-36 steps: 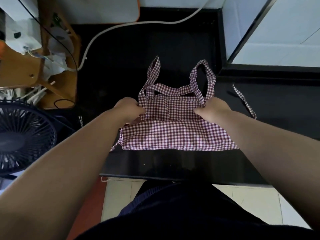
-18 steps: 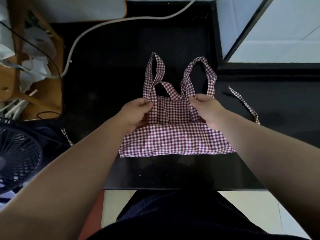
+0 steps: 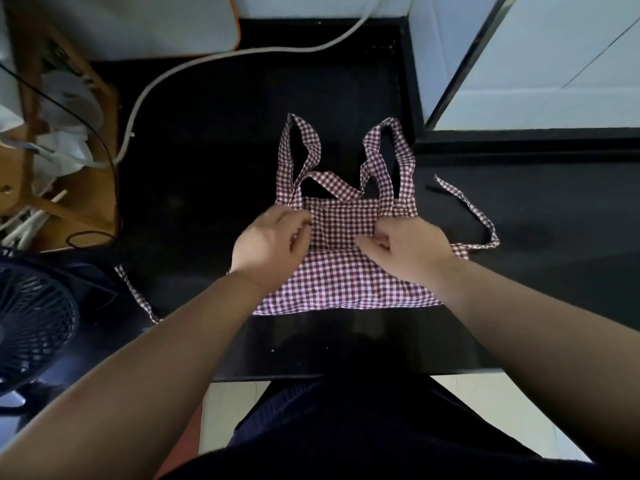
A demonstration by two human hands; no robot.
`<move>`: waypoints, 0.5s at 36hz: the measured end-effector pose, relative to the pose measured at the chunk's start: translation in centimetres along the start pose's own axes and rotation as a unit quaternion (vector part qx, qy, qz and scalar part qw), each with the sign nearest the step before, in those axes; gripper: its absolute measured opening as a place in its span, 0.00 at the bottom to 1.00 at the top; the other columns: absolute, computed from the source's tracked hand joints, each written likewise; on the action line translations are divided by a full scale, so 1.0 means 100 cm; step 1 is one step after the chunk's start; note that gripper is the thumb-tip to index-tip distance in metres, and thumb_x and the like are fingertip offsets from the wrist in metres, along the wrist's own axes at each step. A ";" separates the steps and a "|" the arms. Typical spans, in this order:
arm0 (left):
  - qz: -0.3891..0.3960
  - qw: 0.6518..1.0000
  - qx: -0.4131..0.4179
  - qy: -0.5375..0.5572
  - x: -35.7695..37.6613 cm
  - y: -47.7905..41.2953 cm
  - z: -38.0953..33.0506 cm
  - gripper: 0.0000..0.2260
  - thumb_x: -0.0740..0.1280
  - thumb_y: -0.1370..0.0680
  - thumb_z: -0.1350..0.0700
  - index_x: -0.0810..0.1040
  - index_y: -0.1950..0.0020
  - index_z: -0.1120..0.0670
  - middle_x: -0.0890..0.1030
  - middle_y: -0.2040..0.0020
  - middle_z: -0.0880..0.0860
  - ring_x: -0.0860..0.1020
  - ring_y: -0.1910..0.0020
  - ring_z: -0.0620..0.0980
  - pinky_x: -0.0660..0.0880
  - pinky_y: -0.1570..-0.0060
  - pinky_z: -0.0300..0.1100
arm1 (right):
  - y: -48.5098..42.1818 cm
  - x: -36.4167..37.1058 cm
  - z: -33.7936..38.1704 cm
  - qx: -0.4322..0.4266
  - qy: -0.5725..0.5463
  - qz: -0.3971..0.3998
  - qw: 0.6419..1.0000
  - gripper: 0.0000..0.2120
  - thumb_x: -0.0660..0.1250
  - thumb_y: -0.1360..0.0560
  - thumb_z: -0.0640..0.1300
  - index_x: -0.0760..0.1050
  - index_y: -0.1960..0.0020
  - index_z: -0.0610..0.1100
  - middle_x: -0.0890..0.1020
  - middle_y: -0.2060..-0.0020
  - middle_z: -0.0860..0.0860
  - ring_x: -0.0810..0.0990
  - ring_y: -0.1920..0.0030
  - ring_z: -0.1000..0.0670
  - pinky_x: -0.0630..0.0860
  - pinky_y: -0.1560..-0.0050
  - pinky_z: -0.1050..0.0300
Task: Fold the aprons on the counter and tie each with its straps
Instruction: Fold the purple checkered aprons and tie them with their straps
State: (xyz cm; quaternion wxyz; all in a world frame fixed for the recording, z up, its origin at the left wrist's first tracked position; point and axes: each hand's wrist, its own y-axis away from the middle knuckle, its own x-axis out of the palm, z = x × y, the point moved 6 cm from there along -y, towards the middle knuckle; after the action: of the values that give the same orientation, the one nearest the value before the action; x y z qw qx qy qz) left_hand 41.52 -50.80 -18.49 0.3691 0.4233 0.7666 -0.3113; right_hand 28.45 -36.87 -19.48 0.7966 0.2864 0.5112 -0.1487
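the checked apron [image 3: 346,278] lies folded on the counter [image 3: 207,202], close to its front edge. the right hand [image 3: 405,247] pinches the upper layer. the left hand [image 3: 273,240] is blurred, so i cannot tell its grip. the loose strap [image 3: 135,292] trailing out on the left may snag and pull the fold open.

This looks like a home kitchen corner. A glossy black stone counter [image 3: 207,174] meets a white tiled wall [image 3: 554,64]. A black wire-caged fan [image 3: 31,327] stands near a cluttered wooden rack [image 3: 74,206].
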 end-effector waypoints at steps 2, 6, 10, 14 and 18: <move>0.010 0.994 0.106 -0.034 0.006 0.015 -0.016 0.10 0.64 0.23 0.55 0.83 0.50 0.58 0.82 0.56 0.53 0.80 0.61 0.52 0.78 0.62 0.44 | 0.012 0.009 0.000 -0.032 0.045 0.014 0.998 0.25 0.50 0.27 0.68 0.75 0.54 0.49 0.76 0.60 0.56 0.77 0.57 0.51 0.74 0.55 0.56; 0.083 0.984 0.101 -0.124 0.027 0.044 -0.025 0.20 0.58 0.22 0.46 0.82 0.42 0.56 0.82 0.47 0.53 0.81 0.51 0.55 0.76 0.49 0.50 | 0.028 0.029 -0.003 -0.040 0.102 0.040 0.993 0.35 0.42 0.28 0.68 0.71 0.34 0.49 0.74 0.37 0.51 0.72 0.37 0.47 0.62 0.34 0.49; 0.281 0.934 0.007 -0.223 0.052 0.068 -0.015 0.39 0.48 0.24 0.31 0.45 0.21 0.55 0.48 0.21 0.52 0.49 0.22 0.52 0.45 0.25 0.52 | 0.038 0.045 -0.001 -0.025 0.113 0.054 0.992 0.42 0.30 0.31 0.65 0.57 0.25 0.49 0.62 0.26 0.47 0.60 0.27 0.45 0.50 0.27 0.48; 0.337 0.909 -0.003 -0.243 0.058 0.067 -0.006 0.49 0.57 0.28 0.27 0.34 0.23 0.52 0.36 0.22 0.51 0.37 0.23 0.51 0.37 0.25 0.55 | 0.053 0.064 -0.011 -0.047 0.133 0.136 0.981 0.48 0.47 0.32 0.76 0.37 0.23 0.49 0.42 0.23 0.46 0.42 0.23 0.44 0.35 0.27 0.49; 0.359 0.901 0.008 -0.243 0.057 0.055 -0.002 0.51 0.62 0.30 0.28 0.35 0.22 0.50 0.39 0.21 0.49 0.40 0.23 0.51 0.39 0.25 0.54 | 0.056 0.062 -0.014 -0.072 0.159 0.143 0.974 0.52 0.58 0.31 0.73 0.34 0.24 0.49 0.39 0.23 0.46 0.41 0.23 0.44 0.34 0.28 0.50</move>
State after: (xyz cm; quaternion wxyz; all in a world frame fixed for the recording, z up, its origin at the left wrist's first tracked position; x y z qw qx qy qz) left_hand 44.21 -45.82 -24.01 0.6269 0.5841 0.4470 -0.2571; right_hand 33.11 -31.22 -23.75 0.7367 0.3188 0.5942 0.0511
